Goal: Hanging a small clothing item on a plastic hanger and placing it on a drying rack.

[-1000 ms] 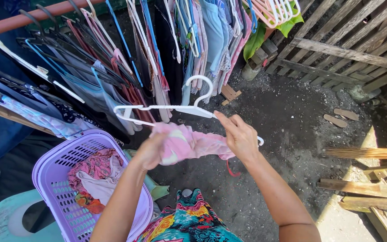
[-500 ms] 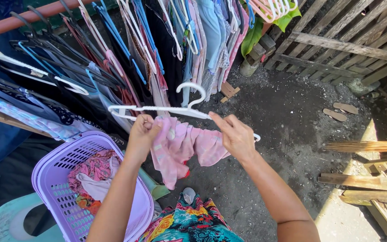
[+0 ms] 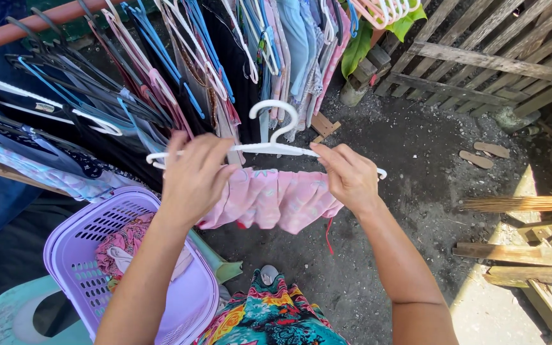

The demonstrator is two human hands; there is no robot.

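A white plastic hanger point(image 3: 275, 128) is held level in front of me, its hook pointing up. A pink garment point(image 3: 276, 201) hangs from its bar, spread between both hands. My left hand point(image 3: 194, 176) grips the hanger's left end and the cloth there. Fingers of my right hand point(image 3: 350, 176) pinch the hanger's right arm together with the garment's edge. A thin red strap dangles below the cloth.
A lilac laundry basket point(image 3: 75, 233) with patterned clothes stands at lower left on a pale green chair point(image 3: 4, 316). Many hung clothes point(image 3: 161, 76) crowd a rail above. A wooden fence point(image 3: 487, 64), planks point(image 3: 519, 255) and a broom point(image 3: 525, 204) lie right.
The bunched pink garment has been drawn out along the hanger bar. My left hand rose from below the cloth to the hanger's left end, and the hanger lifted slightly.
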